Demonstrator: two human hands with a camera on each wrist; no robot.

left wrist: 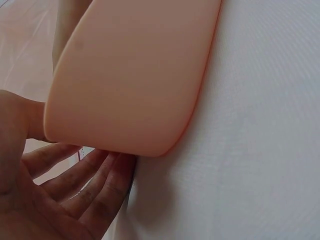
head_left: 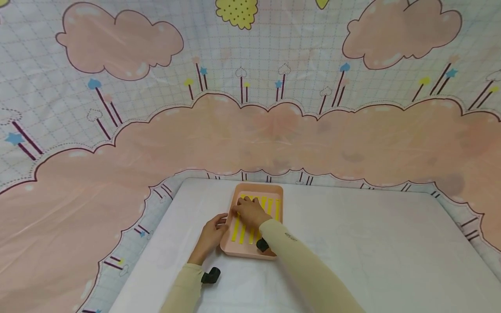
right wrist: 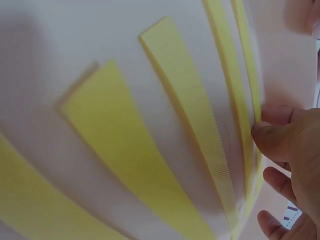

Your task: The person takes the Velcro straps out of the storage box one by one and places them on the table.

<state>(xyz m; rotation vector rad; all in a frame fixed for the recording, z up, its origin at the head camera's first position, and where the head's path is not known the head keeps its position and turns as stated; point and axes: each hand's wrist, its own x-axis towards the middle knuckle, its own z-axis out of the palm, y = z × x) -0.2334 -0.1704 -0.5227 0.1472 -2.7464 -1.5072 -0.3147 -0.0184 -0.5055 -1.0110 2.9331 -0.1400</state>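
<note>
A shallow pink tray lies lengthwise away from me, with several flat yellow strips side by side in it. My right hand reaches in over the tray's left part. In the right wrist view its thumb and index finger pinch the outermost yellow strip, while the other fingers are spread near the wall. At the tray's left side is my left hand. Its thumb goes over the rim and its fingers rest against the outer wall in the left wrist view.
The tray stands on a white-covered table. Behind it hangs a patterned curtain with clouds. A small black device is on each wrist, the left one close over the table.
</note>
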